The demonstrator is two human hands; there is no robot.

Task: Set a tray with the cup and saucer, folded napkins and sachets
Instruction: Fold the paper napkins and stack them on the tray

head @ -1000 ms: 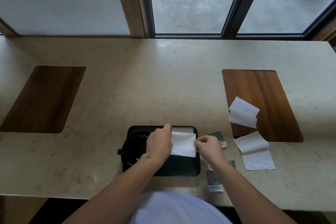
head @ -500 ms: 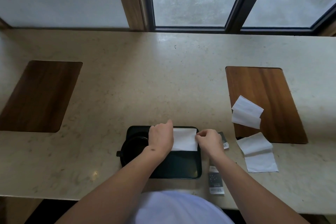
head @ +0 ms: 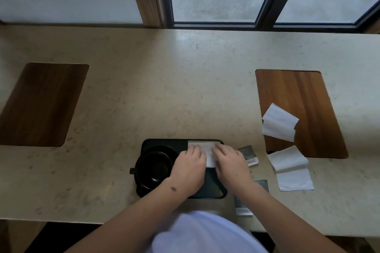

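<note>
A black tray [head: 156, 141] lies near the counter's front edge. In its left half a black cup [head: 154, 167] stands on a black saucer [head: 164, 148], handle pointing left. A folded white napkin [head: 205, 147] lies flat in the tray's far right corner. My left hand [head: 190, 168] and my right hand [head: 230, 165] rest palm down on it, fingers stretched out, and cover its near part. Dark sachets lie on the counter to the right of the tray: one sachet [head: 247, 155] beside my right hand, another sachet [head: 243, 205] by the front edge under my right forearm.
Two loose white napkins lie to the right, one napkin [head: 279, 122] on a wooden inlay [head: 304, 98], the other napkin [head: 290, 168] unfolded on the stone counter. A second wooden inlay [head: 41, 104] is at the left. Window frames run behind the counter.
The napkin went from being held up over the tray to lying flat in its far right corner. Both hands let go of its edges and now press on top.
</note>
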